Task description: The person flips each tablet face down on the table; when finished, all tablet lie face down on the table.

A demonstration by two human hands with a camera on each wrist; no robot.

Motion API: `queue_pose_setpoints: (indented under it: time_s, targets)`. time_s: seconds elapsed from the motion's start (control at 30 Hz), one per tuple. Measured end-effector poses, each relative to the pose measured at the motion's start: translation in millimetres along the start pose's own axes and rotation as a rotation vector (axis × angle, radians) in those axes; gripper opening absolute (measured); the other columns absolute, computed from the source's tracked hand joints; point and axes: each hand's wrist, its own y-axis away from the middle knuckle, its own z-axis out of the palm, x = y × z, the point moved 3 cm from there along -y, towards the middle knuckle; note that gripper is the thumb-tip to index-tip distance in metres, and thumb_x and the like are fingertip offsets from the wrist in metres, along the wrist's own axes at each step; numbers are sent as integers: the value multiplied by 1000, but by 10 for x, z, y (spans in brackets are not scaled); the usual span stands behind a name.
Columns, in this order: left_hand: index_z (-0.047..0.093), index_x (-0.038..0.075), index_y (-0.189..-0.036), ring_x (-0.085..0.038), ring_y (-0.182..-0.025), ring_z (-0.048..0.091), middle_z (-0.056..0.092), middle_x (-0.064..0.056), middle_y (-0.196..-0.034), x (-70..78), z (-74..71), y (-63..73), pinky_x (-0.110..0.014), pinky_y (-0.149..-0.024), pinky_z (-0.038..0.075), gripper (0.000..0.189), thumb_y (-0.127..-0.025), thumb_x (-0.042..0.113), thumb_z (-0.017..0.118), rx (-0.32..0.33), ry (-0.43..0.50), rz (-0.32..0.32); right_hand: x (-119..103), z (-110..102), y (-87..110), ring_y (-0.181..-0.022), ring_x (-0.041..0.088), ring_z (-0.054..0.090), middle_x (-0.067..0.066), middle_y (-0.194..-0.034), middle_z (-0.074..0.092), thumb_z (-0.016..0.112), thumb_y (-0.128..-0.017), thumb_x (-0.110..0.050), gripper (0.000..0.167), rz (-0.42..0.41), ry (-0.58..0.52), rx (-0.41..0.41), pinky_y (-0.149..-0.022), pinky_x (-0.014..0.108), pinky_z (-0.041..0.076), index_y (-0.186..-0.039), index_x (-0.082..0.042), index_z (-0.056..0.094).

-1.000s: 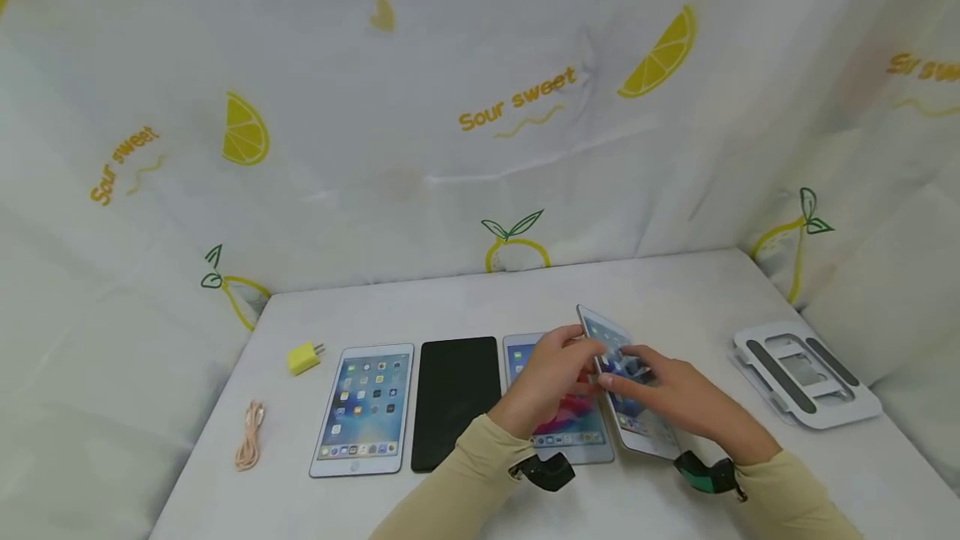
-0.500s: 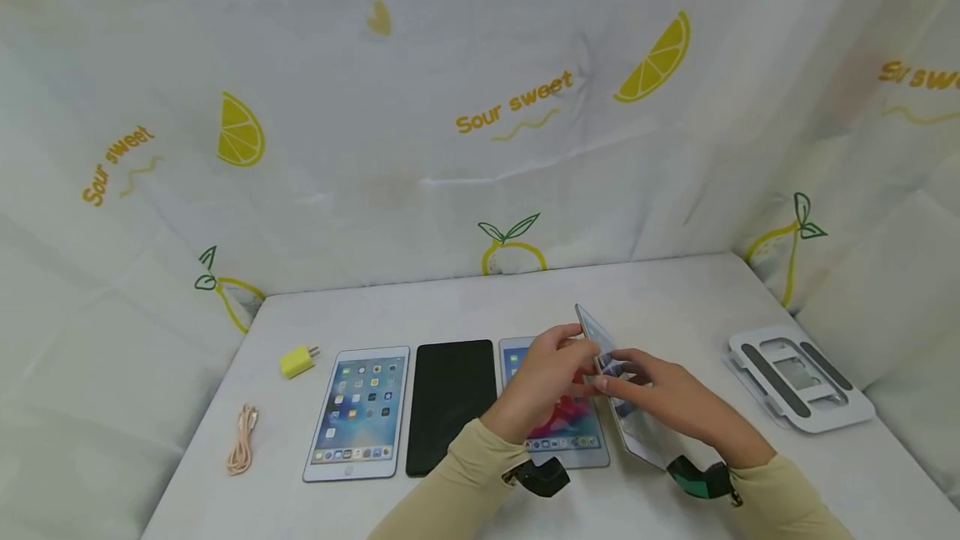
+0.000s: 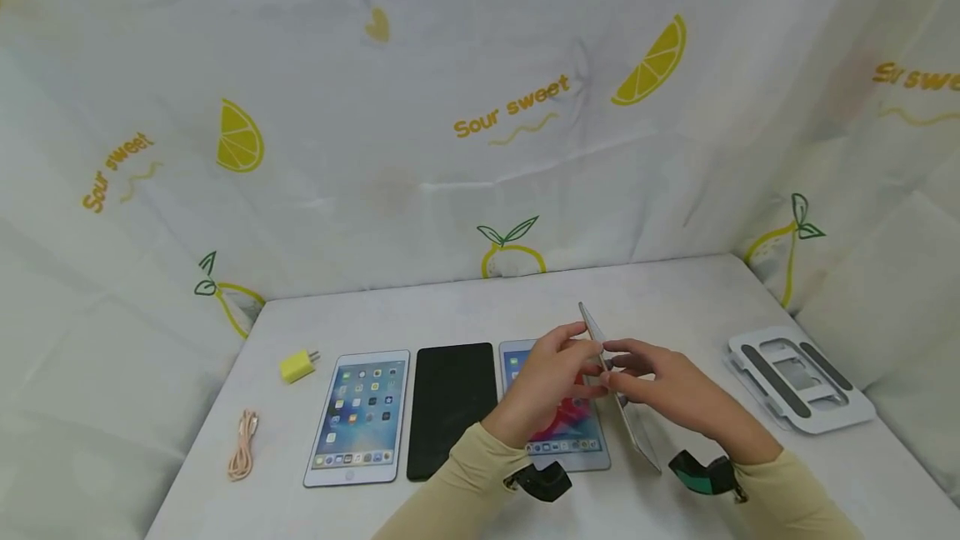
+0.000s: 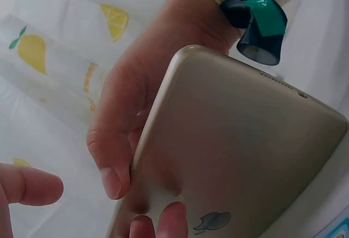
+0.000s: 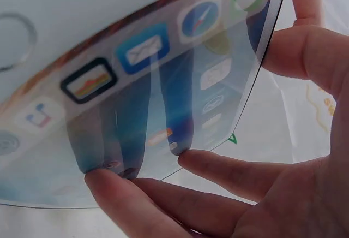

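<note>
A white-fronted tablet (image 3: 630, 419) stands almost edge-on between both hands. Its gold back (image 4: 234, 140), with an apple logo, faces the left hand; the lit screen (image 5: 163, 90) faces the right. My left hand (image 3: 551, 373) holds it by the long side, bent fingertips against the back. My right hand (image 3: 667, 386) grips it, thumb on the edge and fingertips on the screen. Whether its lower corner touches the table is unclear. Partly beneath the left hand lies a tablet with a red wallpaper (image 3: 566, 427).
Left of the hands lie a black tablet (image 3: 452, 407) and another white tablet (image 3: 360, 419). Farther left are a yellow charger plug (image 3: 297, 367) and a coiled pinkish cable (image 3: 243, 444). A white folding stand (image 3: 801, 379) lies at the right on the white table (image 3: 420, 315).
The held tablet has turned from showing its screen to nearly edge-on in the head view. Both hands stay on it, the right fingers shifting slightly. The other items have not moved.
</note>
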Motion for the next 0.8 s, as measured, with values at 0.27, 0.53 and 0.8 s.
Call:
queue_pose_setpoints:
  time_s: [0.27, 0.53, 0.8]
  targets:
    - [58, 25, -153, -24, -108, 76, 67, -4, -136, -53, 37, -23, -47, -92, 67, 53, -104, 42, 68, -27, 35, -1, -98, -116, 19, -125, 37, 71, 22, -140, 71, 66, -105, -31, 60, -90, 18, 31, -87, 45, 67, -157, -4, 52]
    - [55, 26, -155, -25, -118, 73, 64, -1, -144, -116, 61, -64, -51, -100, 64, 51, -109, 47, 58, -141, 7, -19, -109, -211, 39, -127, 43, 70, 26, -145, 68, 65, -105, -22, 58, -79, 67, 71, -89, 54, 66, -158, -3, 51]
    - [50, 14, -160, -35, -137, 61, 54, -10, -159, -285, 135, -121, -58, -116, 53, 57, -112, 45, 53, -194, -60, -120, -56, -307, 76, -127, 45, 70, 27, -146, 66, 64, -107, -23, 55, -92, 120, 109, -95, 65, 61, -157, -2, 52]
